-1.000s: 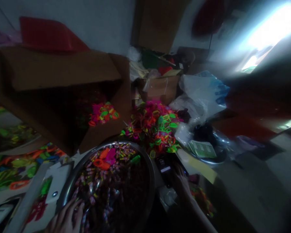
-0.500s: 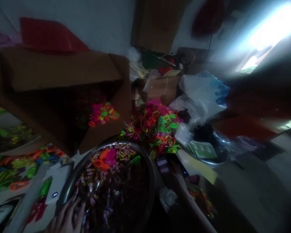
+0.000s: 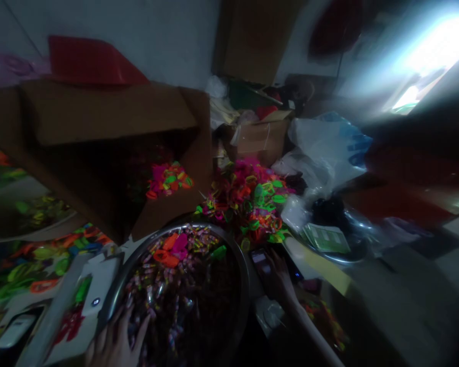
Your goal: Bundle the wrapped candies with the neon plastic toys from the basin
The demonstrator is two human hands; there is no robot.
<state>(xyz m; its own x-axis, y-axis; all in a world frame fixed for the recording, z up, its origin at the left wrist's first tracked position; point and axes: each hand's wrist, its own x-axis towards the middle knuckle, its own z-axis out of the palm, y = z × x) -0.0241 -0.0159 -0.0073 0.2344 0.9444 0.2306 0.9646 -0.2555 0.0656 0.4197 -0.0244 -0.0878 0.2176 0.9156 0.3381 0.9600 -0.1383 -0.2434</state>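
Note:
A large metal basin [image 3: 246,285] holds many small, colourfully wrapped pieces [image 3: 153,290] that look like candies. On top lie orange and pink plastic pieces [image 3: 172,251] and a green one [image 3: 219,253]. My left hand [image 3: 118,336] is at the basin's near left edge, fingers spread over the wrapped pieces, with nothing visibly gripped. To the right of the basin, my right hand [image 3: 278,275] rests with fingers stretched out over a dark device with a blue light. A lit phone screen [image 3: 260,259] shows beside those fingers. Dim light blurs the fingertips.
Behind the basin, a heap of bright plastic pieces [image 3: 252,199] adjoins an open cardboard box [image 3: 115,117]. More pieces [image 3: 42,265] and a white case [image 3: 103,285] lie left. Plastic bags [image 3: 325,148] and a tray with green cards [image 3: 327,238] are at right.
The view has shifted slightly, so everything sits a little further right. My left hand's fingers are spread a bit wider over the basin. My right hand stays at the phone.

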